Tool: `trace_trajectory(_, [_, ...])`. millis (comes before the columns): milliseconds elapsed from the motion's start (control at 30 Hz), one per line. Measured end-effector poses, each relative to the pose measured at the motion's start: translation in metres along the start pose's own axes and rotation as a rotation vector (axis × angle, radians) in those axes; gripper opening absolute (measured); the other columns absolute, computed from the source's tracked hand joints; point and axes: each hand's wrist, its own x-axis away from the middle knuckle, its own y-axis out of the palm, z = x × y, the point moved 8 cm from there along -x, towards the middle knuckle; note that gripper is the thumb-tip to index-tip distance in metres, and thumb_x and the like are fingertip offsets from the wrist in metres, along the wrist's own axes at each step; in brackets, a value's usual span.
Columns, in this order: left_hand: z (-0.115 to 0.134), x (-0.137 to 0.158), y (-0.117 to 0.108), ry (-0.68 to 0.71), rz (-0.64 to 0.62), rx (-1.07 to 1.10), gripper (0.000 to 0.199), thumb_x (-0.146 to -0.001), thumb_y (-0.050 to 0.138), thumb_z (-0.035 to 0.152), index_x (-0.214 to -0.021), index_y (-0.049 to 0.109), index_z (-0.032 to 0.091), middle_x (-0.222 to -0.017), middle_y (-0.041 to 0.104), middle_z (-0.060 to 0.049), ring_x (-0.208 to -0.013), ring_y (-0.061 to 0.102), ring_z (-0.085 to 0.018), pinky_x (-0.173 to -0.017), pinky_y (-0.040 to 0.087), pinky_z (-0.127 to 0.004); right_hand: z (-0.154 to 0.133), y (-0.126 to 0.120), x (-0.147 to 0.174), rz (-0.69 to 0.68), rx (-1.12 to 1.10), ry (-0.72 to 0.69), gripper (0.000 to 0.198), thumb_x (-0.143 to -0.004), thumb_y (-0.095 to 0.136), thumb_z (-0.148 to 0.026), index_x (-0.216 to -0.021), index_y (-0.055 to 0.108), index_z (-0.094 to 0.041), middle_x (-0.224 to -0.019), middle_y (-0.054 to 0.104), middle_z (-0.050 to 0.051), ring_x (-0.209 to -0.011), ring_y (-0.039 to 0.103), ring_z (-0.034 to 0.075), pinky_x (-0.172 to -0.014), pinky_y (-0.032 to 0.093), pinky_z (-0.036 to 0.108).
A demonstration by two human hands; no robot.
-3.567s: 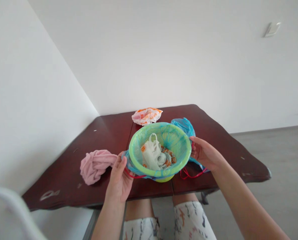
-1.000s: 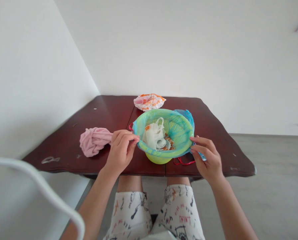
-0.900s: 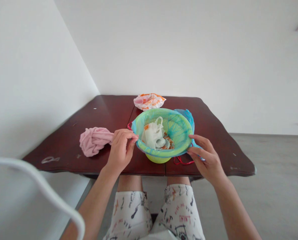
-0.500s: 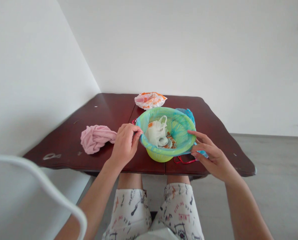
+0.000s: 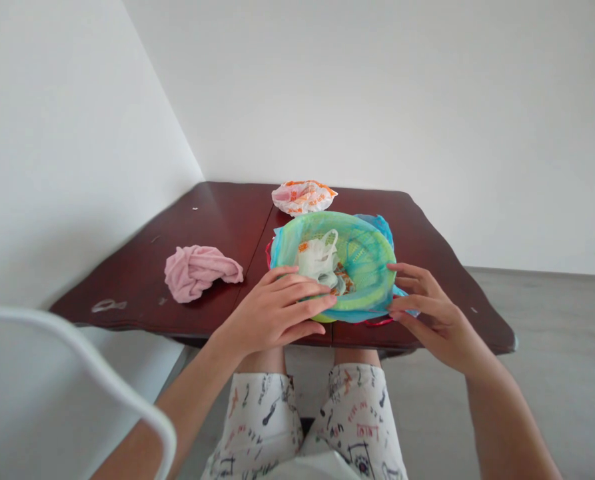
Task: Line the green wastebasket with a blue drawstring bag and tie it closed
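A yellow-green plastic basket (image 5: 360,233), lined with a thin blue plastic bag (image 5: 372,280), stands at the table's front. The bag is folded out over the rim. Inside lie a crumpled white plastic bag (image 5: 318,257) and something orange-patterned (image 5: 344,281). My left hand (image 5: 284,303) rests over the near left rim, fingers stretched out and apart, hiding part of it. At the right rim, my right hand (image 5: 430,310) has its fingers bent round the edge, the thumb and a finger closed on the blue bag.
A pink cloth (image 5: 200,272) lies bunched on the left of the dark red table (image 5: 227,220). Behind the basket sits a white and orange plastic bag (image 5: 304,197). White walls border the table's back and left. A white curved bar (image 5: 102,377) crosses the lower left.
My left hand has let go of the bag's left edge and moved right along the near rim, its fingers now spread. My right hand stays at the right rim.
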Motion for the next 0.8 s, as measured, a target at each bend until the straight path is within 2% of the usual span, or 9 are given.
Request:
trace_trajectory(133, [-0.009,0.001,0.002,-0.055,-0.03,0.02,0.043,-0.122,0.079,0.048,-0.163,0.074,0.037,-0.155,0.088,-0.004,-0.136,0.085,-0.024,-0.14,0.043,-0.047,-0.007,-0.012,-0.01,0.0,-0.052,0.016,0.015,-0.118,0.079,-0.027,-0.114,0.091,-0.032,-0.161,0.072,0.013,-0.128,0.083,0.031,-0.102,0.078,0.048])
trace_trajectory(267, [-0.012,0.0,-0.001,-0.081,-0.04,0.028,0.036,-0.125,0.074,0.036,-0.16,0.077,0.038,-0.152,0.09,-0.002,-0.132,0.085,-0.023,-0.136,0.047,-0.047,-0.01,-0.02,-0.018,0.038,-0.079,-0.011,0.011,-0.116,0.082,-0.026,-0.116,0.091,-0.031,-0.134,0.079,0.012,-0.116,0.082,0.029,-0.091,0.074,0.042])
trace_trajectory(333, [-0.011,-0.002,-0.001,-0.074,-0.046,0.004,0.037,-0.125,0.072,0.034,-0.162,0.076,0.036,-0.152,0.089,-0.002,-0.131,0.084,-0.024,-0.133,0.049,-0.048,-0.011,-0.02,-0.023,0.015,-0.118,-0.017,0.011,-0.116,0.082,-0.024,-0.117,0.091,-0.031,-0.126,0.08,0.011,-0.112,0.081,0.028,-0.088,0.073,0.04])
trace_trajectory(467, [-0.009,-0.007,0.002,-0.061,-0.088,-0.054,0.041,-0.127,0.067,0.035,-0.169,0.071,0.034,-0.156,0.088,-0.004,-0.131,0.083,-0.026,-0.129,0.049,-0.048,-0.016,-0.013,-0.034,-0.126,-0.169,-0.007,0.013,-0.117,0.08,-0.026,-0.116,0.092,-0.031,-0.12,0.08,0.01,-0.106,0.08,0.024,-0.089,0.071,0.037])
trace_trajectory(633, [-0.006,-0.01,0.012,-0.066,-0.129,-0.06,0.06,-0.122,0.076,0.051,-0.179,0.063,0.038,-0.166,0.082,-0.007,-0.145,0.077,-0.03,-0.137,0.043,-0.052,-0.018,-0.006,-0.04,-0.257,-0.124,0.025,0.017,-0.117,0.081,-0.031,-0.114,0.098,-0.034,-0.117,0.073,0.009,-0.108,0.077,0.023,-0.091,0.071,0.037])
trace_trajectory(800, [0.001,-0.008,0.017,-0.022,-0.026,0.045,0.045,-0.126,0.072,0.036,-0.169,0.073,0.044,-0.164,0.083,-0.002,-0.144,0.078,-0.022,-0.143,0.036,-0.047,-0.014,-0.004,-0.041,-0.253,-0.188,0.038,0.016,-0.117,0.083,-0.034,-0.114,0.099,-0.036,-0.12,0.073,0.009,-0.111,0.075,0.024,-0.096,0.071,0.039])
